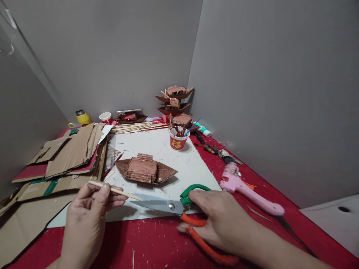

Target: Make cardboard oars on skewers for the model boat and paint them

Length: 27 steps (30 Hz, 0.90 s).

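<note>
My left hand (89, 209) pinches a thin wooden stick (114, 190) that points to the right. My right hand (221, 220) grips scissors (165, 204) with one green and one orange handle. The blades lie nearly together, with their tips close to the stick's right end. Just beyond them a brown cardboard boat model (146, 171) rests on a white board (168, 153).
Torn cardboard sheets (67, 153) are piled at the left. A red paper cup (178, 139) with brushes, a bundle of sticks (134, 127), stacked boat models (175, 101), a glue tube (203, 129) and a yellow bottle (82, 117) stand at the back. A pink glue gun (246, 190) lies at the right on the red cloth.
</note>
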Tool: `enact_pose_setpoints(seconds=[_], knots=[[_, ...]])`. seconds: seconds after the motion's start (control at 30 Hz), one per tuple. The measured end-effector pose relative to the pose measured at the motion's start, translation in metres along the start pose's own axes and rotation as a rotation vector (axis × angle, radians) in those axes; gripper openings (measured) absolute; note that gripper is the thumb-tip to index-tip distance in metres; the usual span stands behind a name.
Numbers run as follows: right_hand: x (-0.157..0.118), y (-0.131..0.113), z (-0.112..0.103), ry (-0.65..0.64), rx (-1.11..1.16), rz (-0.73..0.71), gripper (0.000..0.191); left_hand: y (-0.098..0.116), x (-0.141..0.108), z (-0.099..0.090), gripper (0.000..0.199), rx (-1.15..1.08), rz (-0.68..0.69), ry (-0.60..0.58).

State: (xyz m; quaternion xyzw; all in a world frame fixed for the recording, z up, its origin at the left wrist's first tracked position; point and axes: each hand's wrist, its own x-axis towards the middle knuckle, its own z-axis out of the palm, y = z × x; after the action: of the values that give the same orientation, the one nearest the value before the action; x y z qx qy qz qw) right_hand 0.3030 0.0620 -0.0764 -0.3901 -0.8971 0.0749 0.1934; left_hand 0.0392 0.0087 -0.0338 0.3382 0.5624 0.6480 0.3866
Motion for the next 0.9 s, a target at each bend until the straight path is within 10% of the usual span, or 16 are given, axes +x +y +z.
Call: enact_pose_setpoints(seconds=[0.9], knots=[[0.0009, -0.0047, -0.0027, -0.119, 0.084, 0.092, 0.042, -0.0014, -0.0029, 0.0002, 0.019, -0.052, -0.033, -0.015]])
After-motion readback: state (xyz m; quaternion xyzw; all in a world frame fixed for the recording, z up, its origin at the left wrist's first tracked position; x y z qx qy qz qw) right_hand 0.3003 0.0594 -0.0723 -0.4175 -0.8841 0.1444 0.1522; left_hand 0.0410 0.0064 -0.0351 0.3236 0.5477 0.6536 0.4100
